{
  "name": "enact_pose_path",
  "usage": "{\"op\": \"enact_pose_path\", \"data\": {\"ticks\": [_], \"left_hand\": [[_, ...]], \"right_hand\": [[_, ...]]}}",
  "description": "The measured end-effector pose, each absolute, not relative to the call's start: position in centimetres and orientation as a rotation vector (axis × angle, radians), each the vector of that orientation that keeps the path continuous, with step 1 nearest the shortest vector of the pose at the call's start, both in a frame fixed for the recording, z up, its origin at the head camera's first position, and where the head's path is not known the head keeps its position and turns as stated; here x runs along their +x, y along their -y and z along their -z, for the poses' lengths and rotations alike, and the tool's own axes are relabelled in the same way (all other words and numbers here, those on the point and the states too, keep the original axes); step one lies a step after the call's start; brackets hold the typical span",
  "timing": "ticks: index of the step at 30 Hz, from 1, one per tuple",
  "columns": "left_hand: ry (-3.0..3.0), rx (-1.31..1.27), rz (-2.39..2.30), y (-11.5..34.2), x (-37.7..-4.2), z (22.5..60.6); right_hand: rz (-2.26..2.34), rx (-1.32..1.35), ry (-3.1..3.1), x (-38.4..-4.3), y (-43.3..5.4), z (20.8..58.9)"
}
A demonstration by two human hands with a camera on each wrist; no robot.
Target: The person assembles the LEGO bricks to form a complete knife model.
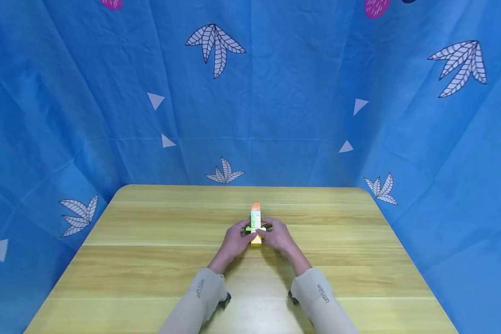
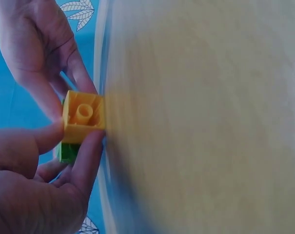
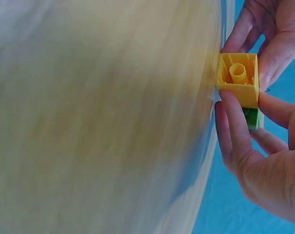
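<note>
A narrow toy model of stacked building blocks (image 1: 256,218) lies at the middle of the table, its orange curved tip (image 1: 255,205) pointing to the far side. Its body is pale green, with a green crosspiece sticking out both ways and a yellow brick (image 2: 85,134) at the near end. That brick's hollow underside with a round tube faces both wrist cameras. From the left, my left hand (image 1: 235,239) pinches the near part between thumb and fingers. Opposite it, my right hand (image 1: 279,235) grips the same part, thumb on top. Fingers hide some of the green crosspiece (image 3: 251,117).
The wooden table (image 1: 150,264) has rounded far corners. Blue patterned cloth (image 1: 275,93) hangs behind it and along both sides.
</note>
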State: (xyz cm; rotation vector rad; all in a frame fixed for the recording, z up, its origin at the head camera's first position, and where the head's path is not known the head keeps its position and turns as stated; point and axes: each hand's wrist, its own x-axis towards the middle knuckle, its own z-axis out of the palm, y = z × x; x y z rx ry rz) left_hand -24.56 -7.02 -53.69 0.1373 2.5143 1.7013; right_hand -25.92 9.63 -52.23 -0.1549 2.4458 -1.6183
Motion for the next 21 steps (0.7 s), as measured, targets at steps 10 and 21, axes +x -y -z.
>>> {"op": "enact_pose_path", "data": {"ticks": [10,21], "left_hand": [[-2.490,0.166,-1.690,6.87,-24.59,53.38],[-2.495,0.114,-1.650,6.95,-24.61,53.11]], "right_hand": [[1.643,-0.109,-2.417,-26.27,-9.80,52.60],[1.645,-0.087,-2.394,-26.36,-9.53,52.49]]}}
